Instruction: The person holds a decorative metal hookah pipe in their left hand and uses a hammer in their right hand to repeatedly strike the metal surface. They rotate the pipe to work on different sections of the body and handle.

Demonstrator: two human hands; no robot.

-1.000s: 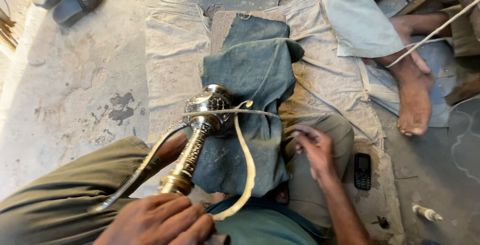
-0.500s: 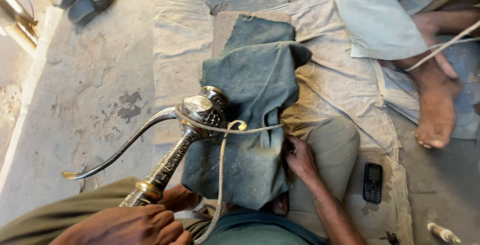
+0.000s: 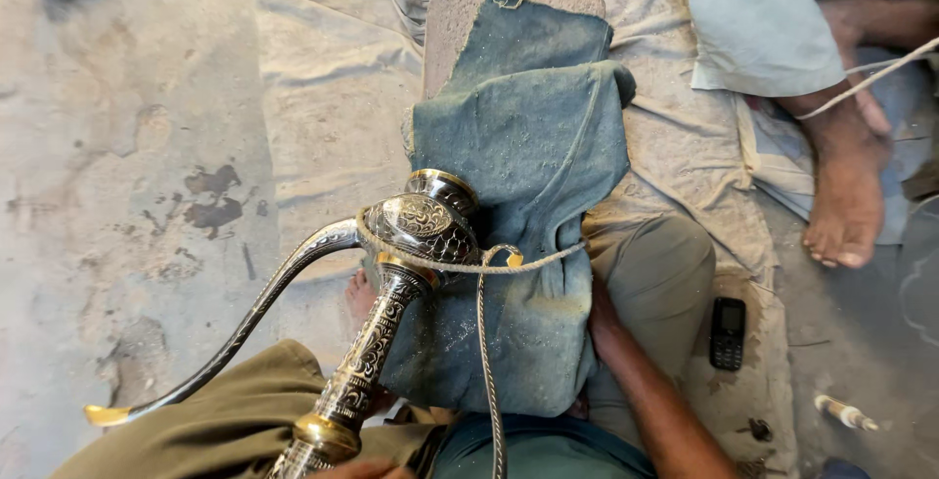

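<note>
Only the head view here, looking straight down at the lap. The main thing is an engraved metal vessel point(image 3: 423, 228), kind of a hookah-base or ewer shape: round dark bulb covered in fine scroll and scale patterns, brass bands at the rim and at the neck joint, and a long patterned neck point(image 3: 362, 366) running down toward the bottom edge with another brass collar near the end. A long curved spout point(image 3: 245, 327) sweeps off the bulb to the left and ends in a little brass tip over the concrete floor point(image 3: 108, 195).

It's lying tilted across the person's knee, bulb resting against the left edge of a dusty blue denim cloth point(image 3: 528, 195) that's draped over a stone block point(image 3: 450, 24). A thin cord point(image 3: 484, 342) loops around the bulb's shoulder and trails down to the bottom edge.

Left hand point(image 3: 357, 469) is barely in frame at the bottom, right at the end of the neck; can't tell if it's gripping or not. Right hand point(image 3: 599, 327) is tucked in against the right edge of the cloth, mostly hidden, so I can't tell its grip either.

Off to the right on the sacking point(image 3: 333, 68): a small black phone point(image 3: 727, 333), and another person's bare foot point(image 3: 846, 195) near the top right corner.
</note>
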